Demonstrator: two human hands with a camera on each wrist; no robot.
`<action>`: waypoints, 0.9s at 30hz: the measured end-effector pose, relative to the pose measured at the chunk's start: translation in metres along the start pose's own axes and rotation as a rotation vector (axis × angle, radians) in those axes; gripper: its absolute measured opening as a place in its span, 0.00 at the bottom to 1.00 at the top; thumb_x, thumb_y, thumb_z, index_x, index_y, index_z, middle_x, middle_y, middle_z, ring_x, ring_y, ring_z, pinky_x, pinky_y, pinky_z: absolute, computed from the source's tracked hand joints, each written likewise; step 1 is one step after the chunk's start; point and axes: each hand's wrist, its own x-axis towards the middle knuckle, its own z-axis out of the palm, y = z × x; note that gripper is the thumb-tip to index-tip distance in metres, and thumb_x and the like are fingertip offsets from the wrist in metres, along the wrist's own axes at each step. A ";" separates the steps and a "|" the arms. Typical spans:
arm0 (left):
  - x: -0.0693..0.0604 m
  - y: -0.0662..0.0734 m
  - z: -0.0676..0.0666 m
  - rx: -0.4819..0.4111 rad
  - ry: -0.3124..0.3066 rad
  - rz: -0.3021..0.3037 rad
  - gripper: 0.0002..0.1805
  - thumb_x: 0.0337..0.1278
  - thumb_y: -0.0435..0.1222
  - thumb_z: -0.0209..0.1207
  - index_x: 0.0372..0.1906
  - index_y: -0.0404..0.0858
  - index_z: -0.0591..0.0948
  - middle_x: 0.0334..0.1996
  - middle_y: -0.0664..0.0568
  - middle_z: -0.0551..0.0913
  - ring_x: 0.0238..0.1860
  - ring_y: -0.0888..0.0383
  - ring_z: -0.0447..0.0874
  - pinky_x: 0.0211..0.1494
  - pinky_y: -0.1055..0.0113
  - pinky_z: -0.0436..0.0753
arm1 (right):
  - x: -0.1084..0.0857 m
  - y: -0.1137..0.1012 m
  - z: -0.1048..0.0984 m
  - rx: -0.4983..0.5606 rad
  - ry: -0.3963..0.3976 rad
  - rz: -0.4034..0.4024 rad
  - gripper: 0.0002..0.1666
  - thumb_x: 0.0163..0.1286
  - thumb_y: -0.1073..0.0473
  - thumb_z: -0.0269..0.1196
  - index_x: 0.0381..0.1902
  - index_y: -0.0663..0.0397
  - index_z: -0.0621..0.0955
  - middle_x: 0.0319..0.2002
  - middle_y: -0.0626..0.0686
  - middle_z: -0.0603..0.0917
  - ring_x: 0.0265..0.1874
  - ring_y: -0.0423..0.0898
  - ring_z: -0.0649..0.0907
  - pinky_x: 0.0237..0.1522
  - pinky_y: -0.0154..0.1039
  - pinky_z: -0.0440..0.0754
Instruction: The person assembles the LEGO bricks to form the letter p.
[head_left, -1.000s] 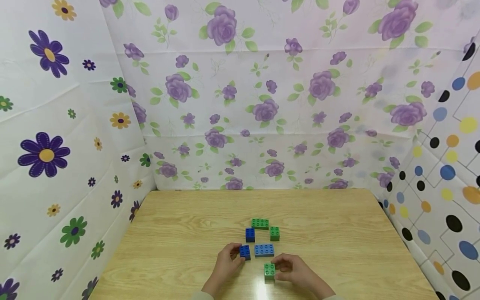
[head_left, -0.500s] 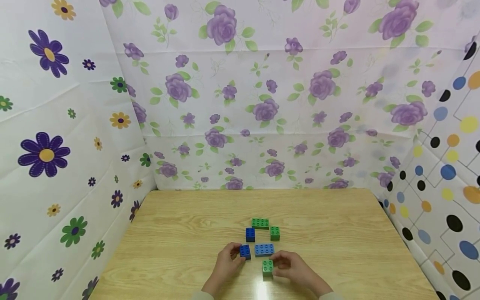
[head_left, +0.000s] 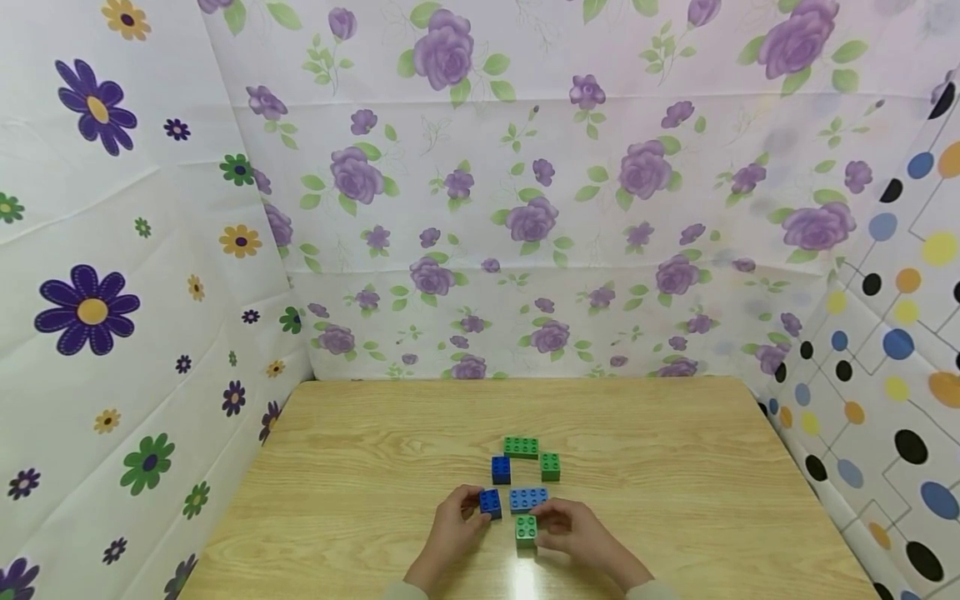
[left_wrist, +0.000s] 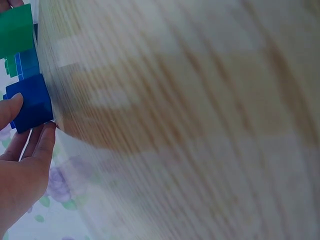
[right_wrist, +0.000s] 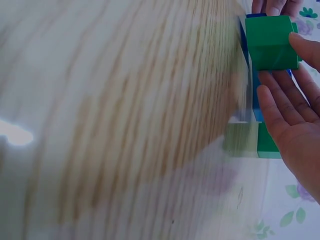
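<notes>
My left hand (head_left: 452, 531) pinches a dark blue four-stud toy building brick (head_left: 490, 503) between thumb and fingertips. In the left wrist view, the thumb presses one side of this brick (left_wrist: 32, 102) and the fingers lie against the opposite side. Nearer the front, my right hand (head_left: 577, 537) holds a green four-stud brick (head_left: 527, 532) by thumb and fingers. The right wrist view shows that green brick (right_wrist: 272, 42) between them; whether it touches the table I cannot tell. Behind it lies a light blue eight-stud brick (head_left: 528, 499), its right end close to my right fingers.
Farther back on the wooden table (head_left: 360, 467) stand a second dark blue brick (head_left: 501, 469), a second small green brick (head_left: 550, 467) and a long green brick (head_left: 521, 447). Patterned cloth (head_left: 480, 208) hangs behind the table and along both sides.
My right hand has moved left and slightly away from me with the green brick, which is now nearer the left hand's blue brick. The left hand has stayed in place.
</notes>
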 end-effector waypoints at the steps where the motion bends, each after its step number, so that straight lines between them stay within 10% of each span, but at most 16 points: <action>1: 0.000 0.000 0.000 -0.002 0.000 0.001 0.18 0.53 0.25 0.65 0.51 0.32 0.76 0.48 0.44 0.80 0.51 0.47 0.78 0.56 0.54 0.81 | 0.001 0.000 0.001 0.009 -0.001 -0.002 0.21 0.61 0.57 0.69 0.52 0.55 0.80 0.49 0.52 0.82 0.50 0.52 0.81 0.51 0.40 0.83; 27: -0.001 0.002 -0.005 -0.072 -0.039 0.040 0.17 0.58 0.29 0.63 0.52 0.36 0.77 0.52 0.46 0.79 0.56 0.45 0.77 0.59 0.59 0.80 | 0.003 0.002 0.005 0.057 -0.017 -0.003 0.23 0.61 0.59 0.69 0.53 0.59 0.79 0.50 0.55 0.81 0.50 0.51 0.81 0.50 0.35 0.83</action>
